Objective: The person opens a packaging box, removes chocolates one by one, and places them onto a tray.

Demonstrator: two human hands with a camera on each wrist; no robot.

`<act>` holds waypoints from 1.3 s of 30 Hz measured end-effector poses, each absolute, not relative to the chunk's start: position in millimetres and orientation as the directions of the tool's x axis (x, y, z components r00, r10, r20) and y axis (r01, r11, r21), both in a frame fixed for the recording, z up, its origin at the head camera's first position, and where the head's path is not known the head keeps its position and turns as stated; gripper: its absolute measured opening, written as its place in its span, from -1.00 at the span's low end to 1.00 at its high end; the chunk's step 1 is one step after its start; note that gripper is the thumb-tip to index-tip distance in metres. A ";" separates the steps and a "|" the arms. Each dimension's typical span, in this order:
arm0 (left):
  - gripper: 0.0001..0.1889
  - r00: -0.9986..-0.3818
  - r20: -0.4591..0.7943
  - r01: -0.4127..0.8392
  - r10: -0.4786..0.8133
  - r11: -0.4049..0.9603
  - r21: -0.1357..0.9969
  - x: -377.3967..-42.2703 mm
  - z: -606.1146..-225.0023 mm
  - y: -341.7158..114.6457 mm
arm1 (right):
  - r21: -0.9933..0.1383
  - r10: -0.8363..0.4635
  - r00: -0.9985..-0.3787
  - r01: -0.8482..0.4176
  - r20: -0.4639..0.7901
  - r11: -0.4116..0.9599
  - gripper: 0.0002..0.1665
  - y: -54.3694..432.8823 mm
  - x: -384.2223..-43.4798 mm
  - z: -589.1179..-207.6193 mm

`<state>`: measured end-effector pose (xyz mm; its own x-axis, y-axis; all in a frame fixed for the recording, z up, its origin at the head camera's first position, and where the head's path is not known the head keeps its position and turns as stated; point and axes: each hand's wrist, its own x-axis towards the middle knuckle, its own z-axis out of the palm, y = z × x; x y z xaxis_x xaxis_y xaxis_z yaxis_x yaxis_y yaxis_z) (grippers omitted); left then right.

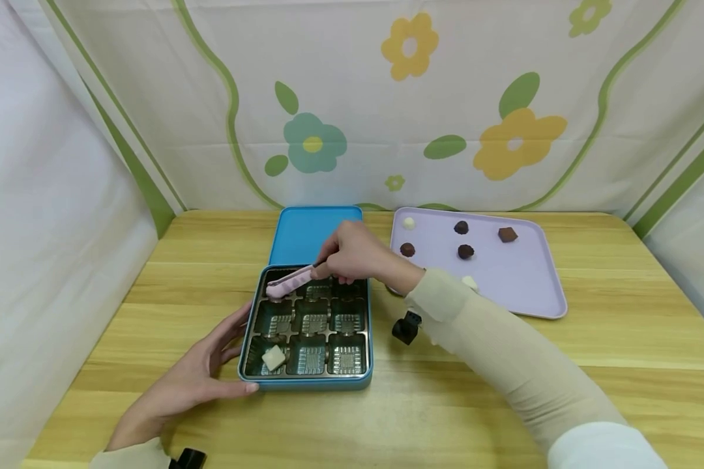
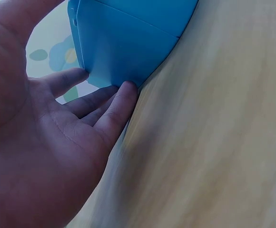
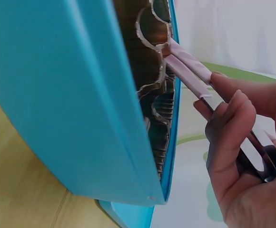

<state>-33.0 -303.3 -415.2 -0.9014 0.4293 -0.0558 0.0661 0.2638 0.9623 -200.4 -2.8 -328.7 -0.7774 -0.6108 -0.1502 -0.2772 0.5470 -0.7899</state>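
Observation:
My right hand [image 1: 352,254] grips a pair of small tongs [image 3: 190,71] with pale pink tips and a metal handle. The tong tips reach into the far-left compartment of a blue tin [image 1: 311,384]. A small brownish patch shows at the tips in the right wrist view; whether they hold anything, I cannot tell. Inside the tin is a dark divided tray [image 1: 311,321], with a white chocolate [image 1: 274,357] lying in its near-left compartment. My left hand [image 1: 202,368] touches the tin's left side with fairly straight fingers, its thumb at the near-left corner.
A blue lid [image 1: 305,231] lies behind the tin. To the right, a lilac tray [image 1: 528,280] bears several dark, brown and white chocolates, partly hidden by my right forearm. A floral cloth [image 1: 364,91] hangs behind the wooden table [image 1: 170,286].

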 end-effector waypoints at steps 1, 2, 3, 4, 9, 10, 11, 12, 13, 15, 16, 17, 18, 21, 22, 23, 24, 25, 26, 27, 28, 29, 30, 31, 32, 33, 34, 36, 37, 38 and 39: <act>0.19 -0.902 -0.054 0.068 0.429 0.264 0.962 -33.1 -415.0 -303.3 | -0.789 -0.610 -0.779 -0.281 -0.145 0.547 -0.90 -2.4 -200.0 -328.4; 0.19 -0.901 -0.053 0.070 0.430 0.263 0.962 -33.2 -414.7 -303.3 | -0.782 -0.608 -0.781 -0.290 -0.139 0.551 -0.90 -2.3 -199.6 -327.1; 0.19 -0.901 -0.051 0.071 0.430 0.263 0.962 -33.3 -414.5 -303.3 | -0.772 -0.609 -0.781 -0.302 -0.135 0.558 -0.90 -2.5 -199.2 -325.1; 0.19 -0.901 -0.050 0.072 0.432 0.262 0.962 -33.4 -414.3 -303.3 | -0.758 -0.613 -0.779 -0.320 -0.131 0.568 -0.90 -3.1 -198.7 -322.2; 0.20 -0.900 -0.049 0.074 0.433 0.262 0.962 -33.4 -414.5 -303.0 | -0.631 -0.640 -0.758 -0.435 -0.128 0.642 -0.88 -11.8 -194.4 -305.3; 0.20 -0.900 -0.047 0.075 0.433 0.260 0.963 -33.5 -414.9 -302.7 | -0.599 -0.650 -0.749 -0.465 -0.127 0.652 -0.88 -14.0 -193.1 -303.2; 0.20 -0.901 -0.046 0.076 0.432 0.260 0.963 -33.5 -415.2 -302.4 | -0.569 -0.661 -0.740 -0.494 -0.122 0.658 -0.87 -16.2 -191.8 -302.1; 0.20 -0.900 -0.045 0.077 0.433 0.259 0.963 -33.6 -415.7 -302.0 | -0.541 -0.674 -0.730 -0.523 -0.116 0.659 -0.85 -18.1 -190.6 -301.6; 0.20 -0.900 -0.046 0.075 0.434 0.258 0.963 -33.7 -416.2 -301.4 | -0.519 -0.685 -0.720 -0.547 -0.108 0.657 -0.83 -19.5 -189.4 -301.7; 0.20 -0.898 -0.050 0.071 0.437 0.256 0.964 -34.1 -417.1 -299.9 | -0.496 -0.707 -0.702 -0.585 -0.088 0.642 -0.78 -20.6 -187.6 -303.6; 0.21 -0.897 -0.051 0.070 0.438 0.256 0.964 -34.3 -417.5 -299.3 | -0.493 -0.714 -0.696 -0.597 -0.075 0.633 -0.77 -20.4 -187.0 -304.8; 0.21 -0.897 -0.052 0.070 0.440 0.257 0.964 -34.6 -417.7 -298.8 | -0.499 -0.715 -0.697 -0.598 -0.065 0.628 -0.77 -19.9 -186.6 -306.1; 0.21 -0.896 -0.054 0.068 0.441 0.256 0.964 -34.9 -417.8 -298.5 | -0.506 -0.711 -0.701 -0.594 -0.057 0.626 -0.78 -19.1 -186.3 -307.1; 0.21 -0.896 -0.055 0.066 0.441 0.256 0.964 -35.1 -417.1 -298.3 | -0.530 -0.696 -0.717 -0.575 -0.041 0.624 -0.81 -16.4 -185.8 -309.7; 0.21 -0.896 -0.057 0.065 0.440 0.256 0.964 -35.0 -416.6 -298.4 | -0.533 -0.691 -0.722 -0.571 -0.037 0.625 -0.83 -15.7 -185.8 -310.4; 0.21 -0.896 -0.059 0.062 0.440 0.256 0.965 -34.9 -416.1 -298.5 | -0.536 -0.689 -0.724 -0.568 -0.034 0.624 -0.83 -15.0 -185.8 -310.8; 0.22 -0.896 -0.062 0.059 0.439 0.256 0.965 -34.6 -415.6 -298.7 | -0.539 -0.687 -0.726 -0.565 -0.033 0.624 -0.83 -14.4 -185.8 -311.2; 0.22 -0.896 -0.064 0.057 0.439 0.257 0.965 -34.3 -415.0 -299.0 | -0.547 -0.684 -0.729 -0.559 -0.035 0.624 -0.83 -13.8 -185.7 -311.8; 0.21 -0.896 -0.063 0.058 0.440 0.257 0.965 -34.2 -414.7 -299.3 | -0.554 -0.681 -0.732 -0.552 -0.036 0.623 -0.83 -13.3 -185.7 -312.5; 0.21 -0.895 -0.061 0.061 0.441 0.258 0.964 -34.2 -414.6 -299.6 | -0.565 -0.678 -0.734 -0.543 -0.039 0.621 -0.84 -12.7 -185.8 -313.3; 0.21 -0.895 -0.060 0.062 0.442 0.257 0.964 -34.2 -414.7 -299.8 | -0.577 -0.675 -0.737 -0.533 -0.042 0.619 -0.84 -11.9 -185.6 -313.9; 0.21 -0.894 -0.058 0.065 0.444 0.258 0.964 -34.3 -414.9 -300.1 | -0.593 -0.671 -0.740 -0.521 -0.046 0.614 -0.85 -11.0 -185.4 -314.5; 0.20 -0.894 -0.056 0.067 0.445 0.257 0.964 -34.3 -415.1 -300.5 | -0.610 -0.667 -0.743 -0.507 -0.049 0.609 -0.86 -10.0 -185.3 -315.5; 0.20 -0.893 -0.054 0.070 0.446 0.257 0.964 -34.4 -415.4 -300.7 | -0.628 -0.664 -0.746 -0.493 -0.051 0.602 -0.87 -9.0 -185.0 -316.3; 0.20 -0.893 -0.052 0.073 0.447 0.258 0.963 -34.5 -415.7 -300.9 | -0.645 -0.662 -0.748 -0.480 -0.053 0.594 -0.87 -7.7 -184.7 -317.1; 0.19 -0.892 -0.052 0.073 0.448 0.257 0.964 -34.5 -416.0 -301.0 | -0.664 -0.658 -0.751 -0.463 -0.058 0.587 -0.88 -6.2 -184.3 -317.9; 0.19 -0.892 -0.052 0.073 0.449 0.257 0.964 -34.6 -416.2 -300.9 | -0.678 -0.655 -0.754 -0.452 -0.058 0.580 -0.88 -4.6 -183.8 -318.9; 0.19 -0.891 -0.053 0.072 0.450 0.256 0.964 -34.7 -416.4 -300.9 | -0.705 -0.646 -0.761 -0.424 -0.063 0.569 -0.89 -1.0 -182.8 -321.2; 0.19 -0.891 -0.052 0.074 0.451 0.256 0.964 -34.8 -416.5 -300.9 | -0.717 -0.640 -0.766 -0.410 -0.065 0.564 -0.89 0.8 -182.2 -322.5; 0.20 -0.891 -0.050 0.075 0.452 0.256 0.964 -34.8 -416.5 -301.0 | -0.727 -0.634 -0.771 -0.398 -0.066 0.560 -0.89 2.5 -181.5 -323.8; 0.20 -0.890 -0.049 0.077 0.453 0.255 0.964 -34.9 -416.4 -301.1 | -0.735 -0.626 -0.777 -0.388 -0.064 0.557 -0.88 4.1 -181.1 -325.3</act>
<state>-34.9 -301.1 -416.4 -0.8904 0.4526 -0.0489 0.0768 0.2552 0.9638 -181.1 4.1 -325.3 -0.7768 -0.6265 -0.0641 -0.3883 0.5565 -0.7345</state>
